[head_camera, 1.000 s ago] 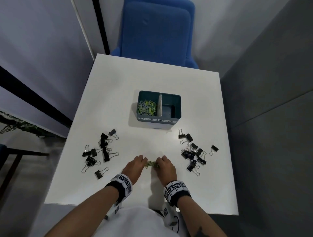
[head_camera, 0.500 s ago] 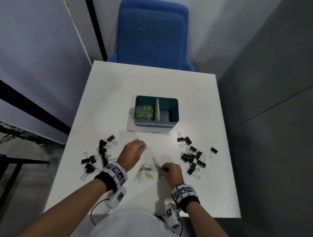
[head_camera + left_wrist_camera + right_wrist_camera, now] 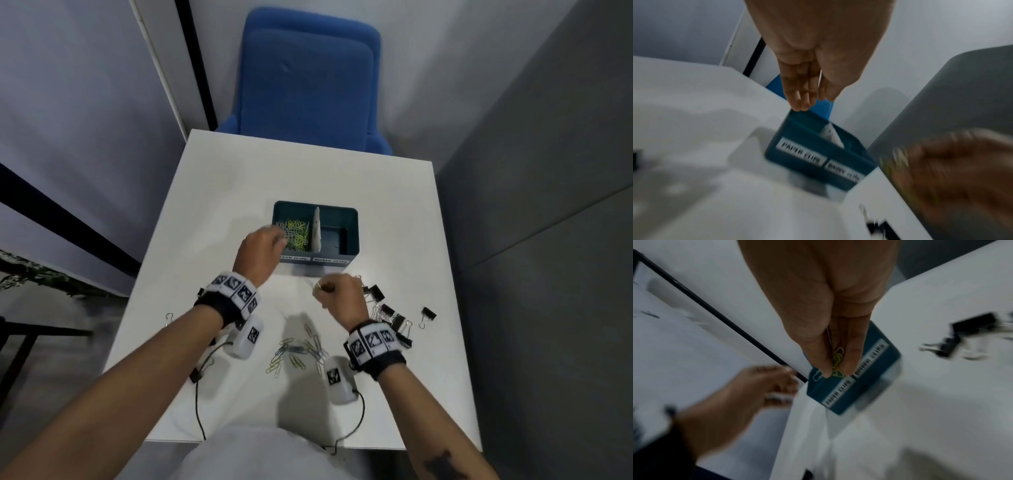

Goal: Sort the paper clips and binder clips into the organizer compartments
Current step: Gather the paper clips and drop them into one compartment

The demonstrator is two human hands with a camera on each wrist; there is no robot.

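A teal organizer [image 3: 349,240] stands mid-table, split by a white divider [image 3: 317,228]. Its left compartment holds several coloured paper clips [image 3: 296,231]; the right one shows only its floor. My left hand [image 3: 279,236] hovers over the left compartment's near corner, and in the left wrist view its fingers [image 3: 803,91] are straight with nothing seen in them. My right hand [image 3: 317,287] is in the air just in front of the organizer and pinches a small bunch of yellow paper clips [image 3: 836,361]. Several loose paper clips [image 3: 298,349] lie near the front edge.
Several black binder clips [image 3: 387,310] lie right of my right hand, one more [image 3: 428,313] farther right. My left arm hides the binder clips on the left, except one wire handle [image 3: 169,318]. A blue chair [image 3: 308,85] stands behind the table; grey walls close both sides.
Both hands left the loose pile near the front edge. The left moved forward to the organizer's left compartment and opened. The right rose toward the organizer with paper clips pinched.
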